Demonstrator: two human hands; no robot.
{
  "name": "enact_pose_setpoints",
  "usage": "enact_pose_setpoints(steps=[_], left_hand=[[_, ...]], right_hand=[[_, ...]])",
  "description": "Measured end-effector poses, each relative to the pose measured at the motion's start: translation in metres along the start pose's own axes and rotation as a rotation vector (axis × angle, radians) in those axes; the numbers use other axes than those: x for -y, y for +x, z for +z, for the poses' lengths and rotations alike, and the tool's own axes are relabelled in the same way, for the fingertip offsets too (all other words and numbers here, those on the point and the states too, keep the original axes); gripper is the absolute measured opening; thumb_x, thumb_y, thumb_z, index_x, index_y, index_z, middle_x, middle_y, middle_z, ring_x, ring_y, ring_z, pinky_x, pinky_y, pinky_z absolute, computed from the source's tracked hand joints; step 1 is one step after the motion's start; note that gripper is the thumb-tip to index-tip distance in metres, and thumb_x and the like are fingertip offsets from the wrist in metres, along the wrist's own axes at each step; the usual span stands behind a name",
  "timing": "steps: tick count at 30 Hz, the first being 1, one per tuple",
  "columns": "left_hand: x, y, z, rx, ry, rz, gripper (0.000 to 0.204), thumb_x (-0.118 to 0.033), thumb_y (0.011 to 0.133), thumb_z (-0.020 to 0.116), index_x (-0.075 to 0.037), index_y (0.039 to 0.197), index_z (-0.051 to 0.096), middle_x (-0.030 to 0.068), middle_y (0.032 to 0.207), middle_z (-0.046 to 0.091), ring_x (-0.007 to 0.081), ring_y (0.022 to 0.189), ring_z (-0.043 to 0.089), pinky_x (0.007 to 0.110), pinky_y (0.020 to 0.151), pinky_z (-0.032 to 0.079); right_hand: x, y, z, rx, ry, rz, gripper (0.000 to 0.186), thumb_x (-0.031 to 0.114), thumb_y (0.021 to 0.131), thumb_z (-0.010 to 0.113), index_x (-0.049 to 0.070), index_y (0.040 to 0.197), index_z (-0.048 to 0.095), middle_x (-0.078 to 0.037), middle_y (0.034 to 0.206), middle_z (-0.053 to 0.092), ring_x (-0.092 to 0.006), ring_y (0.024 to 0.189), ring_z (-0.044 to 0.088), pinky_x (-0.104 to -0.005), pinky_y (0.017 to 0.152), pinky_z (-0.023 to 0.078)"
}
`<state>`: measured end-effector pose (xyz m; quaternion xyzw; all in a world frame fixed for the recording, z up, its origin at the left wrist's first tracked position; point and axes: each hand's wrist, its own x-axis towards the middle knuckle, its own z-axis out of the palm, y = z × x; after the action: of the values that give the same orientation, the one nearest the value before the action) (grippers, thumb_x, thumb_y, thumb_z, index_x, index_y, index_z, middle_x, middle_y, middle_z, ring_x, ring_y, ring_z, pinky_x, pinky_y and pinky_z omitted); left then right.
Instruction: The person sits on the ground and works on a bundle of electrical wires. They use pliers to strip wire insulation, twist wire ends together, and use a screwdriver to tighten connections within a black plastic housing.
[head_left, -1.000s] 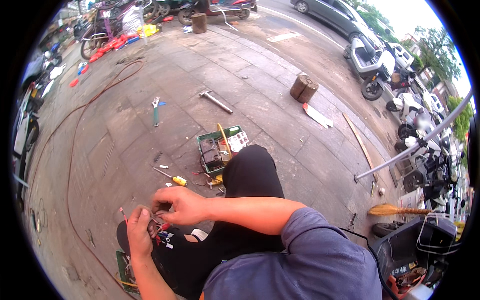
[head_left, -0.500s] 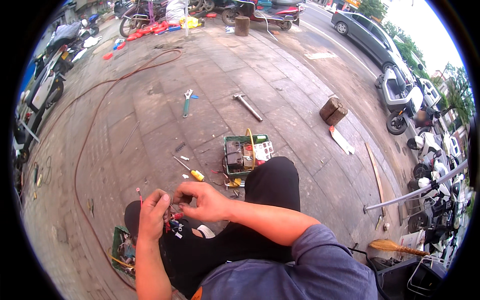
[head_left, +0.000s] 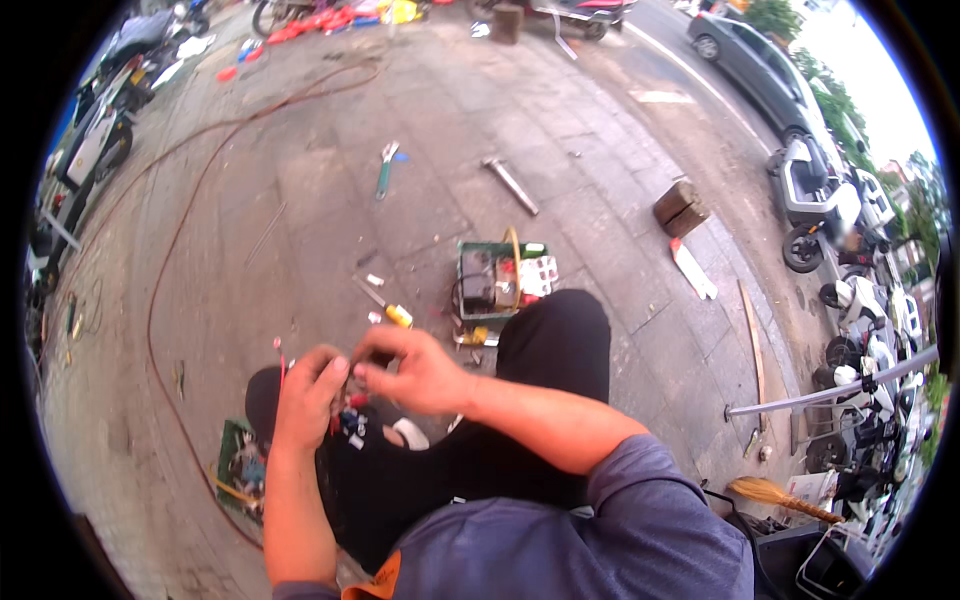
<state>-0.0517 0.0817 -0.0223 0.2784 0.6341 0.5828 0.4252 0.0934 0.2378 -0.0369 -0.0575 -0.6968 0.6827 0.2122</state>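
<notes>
Above my lap, my left hand (head_left: pixel 308 400) is closed, and a thin red wire (head_left: pixel 281 362) with a small ring-shaped tip stands up beside it. My right hand (head_left: pixel 420 372) comes in from the right with its thumb and forefinger pinched close to the left fingertips. Whatever lies between those fingers is blurred and too small to name. Just below the hands is a red piece (head_left: pixel 357 400), partly covered by them. Small dark and white connectors (head_left: pixel 352 432) show beneath it, against my black trousers.
A green basket (head_left: pixel 466 262) with a yellow handle stands ahead; another green basket (head_left: pixel 228 437) is at left. A yellow-handled screwdriver (head_left: pixel 398 315), adjustable wrench (head_left: pixel 385 172), hammer (head_left: pixel 512 187) and wooden block (head_left: pixel 681 208) lie on the paving. A brown hose (head_left: pixel 172 260) curves along the left.
The view has tilted and shifted, so the ground things sit higher and farther right. Both hands remain close together over the lap, blurred by slight finger motion. The red wire is still at the left hand.
</notes>
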Motion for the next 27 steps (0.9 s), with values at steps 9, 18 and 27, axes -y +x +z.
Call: enact_pose_setpoints(steps=[9, 18, 27], left_hand=[[-0.007, -0.008, 0.001, -0.007, 0.183, 0.085, 0.025, -0.028, 0.102, 0.068, -0.003, 0.107, 0.069, -0.003, 0.083, 0.061, 0.0039, 0.07, 0.053, 0.024, 0.064, 0.042], [-0.007, -0.007, -0.011, 0.024, -0.064, -0.081, 0.019, -0.024, 0.1, 0.064, -0.006, 0.098, 0.071, -0.0041, 0.081, 0.065, 0.005, 0.07, 0.06, 0.023, 0.064, 0.047], [-0.006, -0.005, -0.01, 0.068, -0.056, -0.074, 0.019, -0.025, 0.101, 0.064, -0.007, 0.097, 0.071, -0.0038, 0.081, 0.063, 0.0051, 0.071, 0.057, 0.023, 0.064, 0.046]], right_hand=[[-0.01, 0.006, 0.008, -0.062, 0.426, 0.359, 0.008, 0.011, 0.103, 0.071, 0.003, 0.104, 0.07, 0.004, 0.09, 0.065, -0.0049, 0.084, 0.056, -0.024, 0.076, 0.046], [-0.007, 0.007, 0.012, -0.058, 0.202, 0.291, 0.008, 0.006, 0.102, 0.07, 0.001, 0.109, 0.071, 0.002, 0.097, 0.07, -0.0042, 0.09, 0.061, -0.0242, 0.08, 0.051], [-0.005, 0.006, 0.01, -0.059, 0.257, 0.279, 0.009, 0.003, 0.101, 0.07, 0.001, 0.11, 0.072, 0.002, 0.098, 0.069, -0.0039, 0.091, 0.062, -0.0241, 0.081, 0.052]])
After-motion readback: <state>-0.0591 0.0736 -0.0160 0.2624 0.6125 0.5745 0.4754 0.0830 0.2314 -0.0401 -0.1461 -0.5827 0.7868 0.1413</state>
